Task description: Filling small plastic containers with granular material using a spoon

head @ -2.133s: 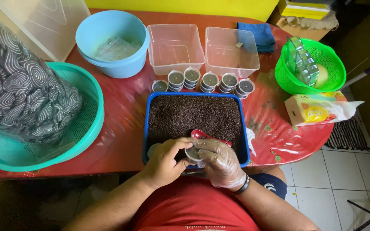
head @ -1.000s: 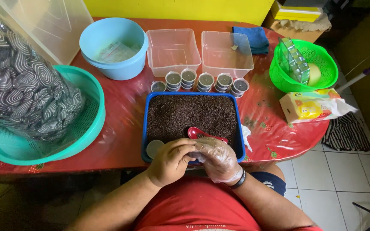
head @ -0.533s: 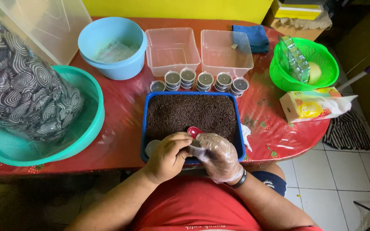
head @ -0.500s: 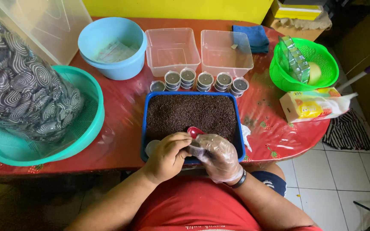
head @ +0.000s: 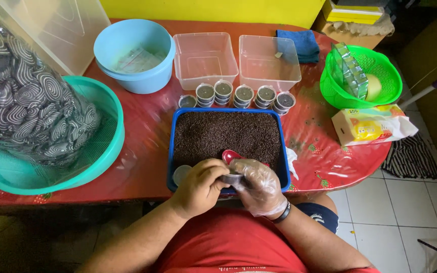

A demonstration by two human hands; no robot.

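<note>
The bare left hand (head: 201, 184) and the clear-plastic-gloved right hand (head: 259, 184) pinch a small round clear plastic cup (head: 231, 178) between their fingertips, beside a red plastic scoop (head: 232, 155). Both hover over the near edge of the blue rectangular tray (head: 171, 151) of dark brown granules (head: 227, 134); filled lidded cups (head: 244, 95) line up just beyond it on the red table (head: 142, 129).

Hands (head: 231, 184) on small cup (head: 232, 178)

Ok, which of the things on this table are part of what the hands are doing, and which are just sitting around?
In use:
left hand
gloved right hand
small cup held between them
red scoop
blue tray of dark granules
row of filled small cups

Lying about:
two clear tubs
blue bowl
green basket
teal basin
yellow packet
</note>
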